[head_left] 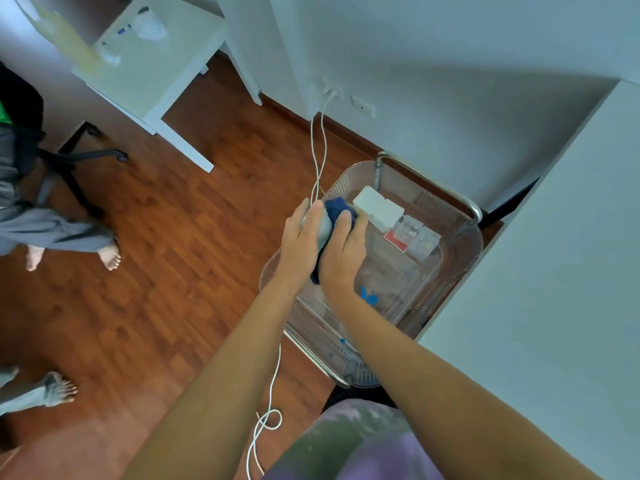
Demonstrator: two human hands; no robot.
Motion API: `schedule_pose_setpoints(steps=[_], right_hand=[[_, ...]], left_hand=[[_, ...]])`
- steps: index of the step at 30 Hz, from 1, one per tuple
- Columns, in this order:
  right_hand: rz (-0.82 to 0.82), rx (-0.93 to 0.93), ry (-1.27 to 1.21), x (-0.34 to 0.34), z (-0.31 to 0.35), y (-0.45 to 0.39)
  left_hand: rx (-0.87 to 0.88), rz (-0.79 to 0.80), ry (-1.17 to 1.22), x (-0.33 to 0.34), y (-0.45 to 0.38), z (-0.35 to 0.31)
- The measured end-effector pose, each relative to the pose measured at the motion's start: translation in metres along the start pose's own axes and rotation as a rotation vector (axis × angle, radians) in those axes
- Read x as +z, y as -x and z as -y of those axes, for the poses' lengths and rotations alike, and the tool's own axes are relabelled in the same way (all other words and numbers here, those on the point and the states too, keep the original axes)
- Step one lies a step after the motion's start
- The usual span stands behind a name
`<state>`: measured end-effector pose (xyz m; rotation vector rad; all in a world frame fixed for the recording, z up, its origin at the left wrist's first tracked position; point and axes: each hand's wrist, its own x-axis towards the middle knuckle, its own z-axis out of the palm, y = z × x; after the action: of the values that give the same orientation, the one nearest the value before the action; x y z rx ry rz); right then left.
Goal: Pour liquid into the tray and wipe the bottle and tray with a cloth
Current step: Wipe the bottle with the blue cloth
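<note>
A clear plastic tray (464, 258) rests on a metal-framed stand by the wall, right of centre. Above its left rim my left hand (301, 240) grips a pale grey bottle (325, 226), mostly hidden between my hands. My right hand (343, 254) presses a dark blue cloth (339, 207) against the bottle. The cloth bunches over the bottle's top and hangs down below my palm. Blue marks (369, 296) show on the tray's bottom.
White boxes (379, 206) and small packets (412, 233) lie under or in the tray's far end. A white cable (320, 150) runs from a wall socket down across the wooden floor. A white cabinet (554, 271) stands right. Bare feet (109, 256) of seated persons and an office chair (69, 161) are left.
</note>
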<state>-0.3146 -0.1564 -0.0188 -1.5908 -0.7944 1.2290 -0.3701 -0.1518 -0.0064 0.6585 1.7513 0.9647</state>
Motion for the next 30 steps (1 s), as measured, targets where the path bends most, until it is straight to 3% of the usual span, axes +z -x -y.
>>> schedule_pose_setpoints(steps=[4, 8, 10, 15, 18, 21, 24, 27, 30], right_hand=[[0.013, -0.031, -0.108, 0.003, -0.011, 0.022], [0.037, -0.023, -0.030, -0.006, -0.008, 0.005], [0.079, 0.048, 0.004, -0.010, -0.009, -0.010], [0.233, 0.439, -0.142, -0.020, 0.000, -0.036], [0.183, 0.464, -0.284, -0.017, -0.001, -0.034], [0.117, 0.422, -0.227, -0.010, 0.005, 0.000], [0.111, 0.256, -0.085, 0.001, 0.012, 0.009], [0.144, 0.291, -0.018, 0.000, 0.017, -0.012], [0.238, 0.426, -0.017, -0.005, 0.011, -0.035]], left_hand=[[-0.013, 0.010, -0.032, -0.003, -0.003, -0.001], [0.012, 0.027, -0.054, -0.001, -0.006, 0.001], [0.026, 0.026, -0.090, 0.000, -0.006, 0.001], [0.033, -0.012, -0.132, -0.001, 0.000, 0.002], [0.023, -0.020, -0.123, -0.001, 0.001, 0.002], [-0.010, -0.013, -0.017, -0.003, 0.001, -0.002], [0.032, 0.056, 0.055, -0.007, 0.001, -0.004], [0.043, 0.107, 0.082, -0.006, 0.001, -0.003], [0.071, 0.042, -0.072, -0.003, 0.001, -0.003]])
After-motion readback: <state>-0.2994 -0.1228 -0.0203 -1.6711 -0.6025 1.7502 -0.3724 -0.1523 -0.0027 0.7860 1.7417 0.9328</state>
